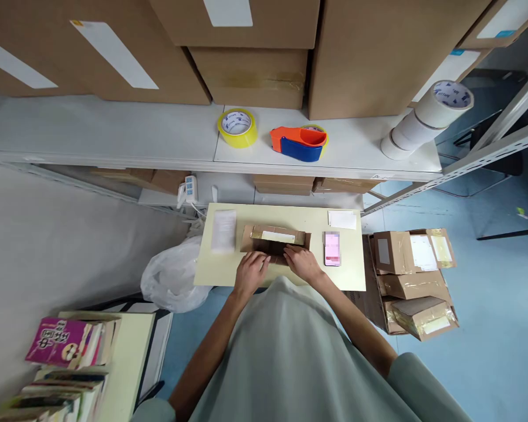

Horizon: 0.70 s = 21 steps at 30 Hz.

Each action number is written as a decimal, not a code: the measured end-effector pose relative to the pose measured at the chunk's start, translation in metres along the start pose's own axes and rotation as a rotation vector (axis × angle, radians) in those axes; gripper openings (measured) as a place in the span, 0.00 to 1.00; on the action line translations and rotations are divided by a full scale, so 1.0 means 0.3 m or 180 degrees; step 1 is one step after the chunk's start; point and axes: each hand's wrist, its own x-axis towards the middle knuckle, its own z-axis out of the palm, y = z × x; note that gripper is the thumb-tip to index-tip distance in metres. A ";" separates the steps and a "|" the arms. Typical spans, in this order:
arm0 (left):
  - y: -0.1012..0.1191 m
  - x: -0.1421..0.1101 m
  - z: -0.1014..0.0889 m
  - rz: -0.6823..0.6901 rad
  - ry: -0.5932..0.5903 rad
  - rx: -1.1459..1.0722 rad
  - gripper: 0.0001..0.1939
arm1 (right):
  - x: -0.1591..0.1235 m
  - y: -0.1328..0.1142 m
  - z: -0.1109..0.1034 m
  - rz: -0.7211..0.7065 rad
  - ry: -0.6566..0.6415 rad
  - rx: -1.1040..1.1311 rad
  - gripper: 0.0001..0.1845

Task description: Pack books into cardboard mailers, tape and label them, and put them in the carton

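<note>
A small cardboard box point(276, 229) lies on the pale yellow table point(229, 274), its top partly open onto a dark inside. Its far flap carries a white label point(278, 237) and shiny tape. My left hand point(251, 271) grips the near left edge of the box with bent fingers. On the near right side, my right hand point(302, 262) has its fingers curled over the edge, the tips reaching into the opening. What lies inside the box is too dark to make out.
A phone point(332, 249) and white paper slips point(342, 220) lie right of the box, a white sheet point(223, 231) left. Yellow tape point(237, 128), an orange-blue tape dispenser point(299, 143) and stacked white rolls point(426, 121) stand on the shelf. Taped boxes point(416, 287) sit at right, books point(61, 343) lower left.
</note>
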 end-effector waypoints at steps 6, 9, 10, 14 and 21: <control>-0.041 -0.008 0.045 -0.0509 0.0096 -0.0163 0.21 | 0.060 0.080 -0.022 -0.0166 0.0480 0.0251 0.25; -0.058 0.004 0.075 -0.0609 0.0041 -0.0076 0.19 | 0.139 0.133 -0.053 -0.0020 0.0555 0.0288 0.25; -0.063 0.007 0.086 -0.0607 0.0023 -0.0048 0.16 | 0.168 0.149 -0.062 0.0083 0.0530 0.0255 0.24; -0.081 0.013 0.136 -0.0745 0.0051 -0.0072 0.07 | 0.253 0.195 -0.068 0.0457 0.0249 0.0006 0.22; -0.099 0.024 0.173 -0.1023 0.0181 -0.0108 0.03 | 0.259 0.229 -0.015 0.0488 0.0299 -0.0064 0.22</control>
